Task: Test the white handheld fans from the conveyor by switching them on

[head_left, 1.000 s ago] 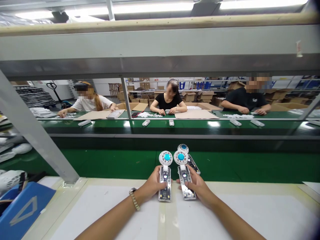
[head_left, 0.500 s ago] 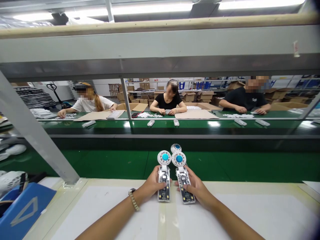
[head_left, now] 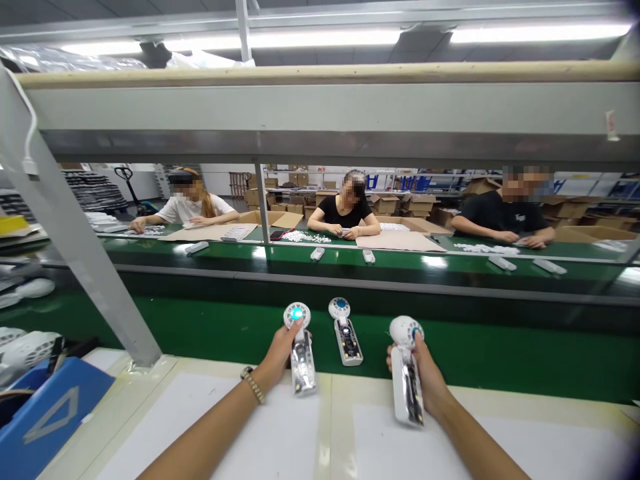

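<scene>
- Two fans appear to be being handled by their heads, one on each side.
- The left fan (head_left: 303, 367) is gripped by the left fingers (head_left: 295, 327), with the thumb pressed at its brightly lit blue hub.
- The right fan (head_left: 406, 387) is gripped by the right fingers (head_left: 419, 344), its head turned partly sideways.
- The third fan (head_left: 348, 341) is left unheld on the green belt (head_left: 225, 327), between the two sets of fingers.
- For the next move, steady grips and thumbs kept on the hubs seem to be called for.
- White slotted heads are seen; a dark circuit board is exposed in the third fan's handle, while the held handles are blurred by shine.
</scene>
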Motion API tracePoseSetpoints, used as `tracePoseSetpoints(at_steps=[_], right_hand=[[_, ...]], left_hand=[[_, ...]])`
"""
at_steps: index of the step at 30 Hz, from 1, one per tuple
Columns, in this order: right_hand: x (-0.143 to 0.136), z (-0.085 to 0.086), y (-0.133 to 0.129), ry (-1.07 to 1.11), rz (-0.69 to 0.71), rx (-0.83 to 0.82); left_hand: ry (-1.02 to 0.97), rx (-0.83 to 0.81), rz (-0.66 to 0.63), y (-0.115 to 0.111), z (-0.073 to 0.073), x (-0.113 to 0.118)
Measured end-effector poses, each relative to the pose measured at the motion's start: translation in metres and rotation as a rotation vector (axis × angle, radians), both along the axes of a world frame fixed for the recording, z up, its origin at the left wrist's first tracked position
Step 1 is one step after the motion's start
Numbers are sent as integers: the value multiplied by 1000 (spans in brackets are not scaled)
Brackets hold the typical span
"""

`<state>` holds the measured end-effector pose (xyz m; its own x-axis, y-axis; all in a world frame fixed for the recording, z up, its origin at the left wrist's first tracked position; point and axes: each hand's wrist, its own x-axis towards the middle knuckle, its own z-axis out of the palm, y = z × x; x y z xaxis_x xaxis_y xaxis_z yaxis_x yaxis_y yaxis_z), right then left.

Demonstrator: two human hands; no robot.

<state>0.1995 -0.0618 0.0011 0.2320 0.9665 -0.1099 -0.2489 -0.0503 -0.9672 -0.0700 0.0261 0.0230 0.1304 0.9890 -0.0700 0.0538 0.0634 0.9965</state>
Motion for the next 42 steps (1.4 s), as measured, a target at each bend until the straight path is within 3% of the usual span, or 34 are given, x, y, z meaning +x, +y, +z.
tracePoseSetpoints(at_steps=[3, 6, 8, 11, 13, 16, 21, 25, 31, 34, 39, 42], right_hand=[[27, -11, 13, -385, -211, 53], [41, -19, 19, -543, -319, 56], [40, -23, 19, -648, -358, 84], [29, -28, 16, -772, -347, 158], [21, -32, 13, -898, -312, 207], [12, -35, 9, -1086, -268, 255], [1, -31, 3, -1148, -269, 334], [-7, -26, -2, -1128, -239, 417], [-24, -21, -11, -1043, -161, 449], [-37, -17, -18, -934, -89, 484], [-62, -8, -29, -605, 183, 382], [-76, -7, -30, -291, 264, 325]], left_hand=[[110, 180, 221, 19, -3, -16], [236, 337, 331, 18, -5, -19], [432, 567, 249, 6, -7, -12], [776, 961, -41, -16, -10, 3], [882, 1059, -218, -27, -12, 10], [928, 988, -328, -34, -12, 14], [891, 802, -216, -30, -10, 10], [852, 656, -224, -28, -12, 8], [689, 590, -155, -22, -22, 6], [528, 584, -93, -17, -21, 5], [348, 507, 79, -9, -13, 3], [333, 613, 53, -19, -10, 6]])
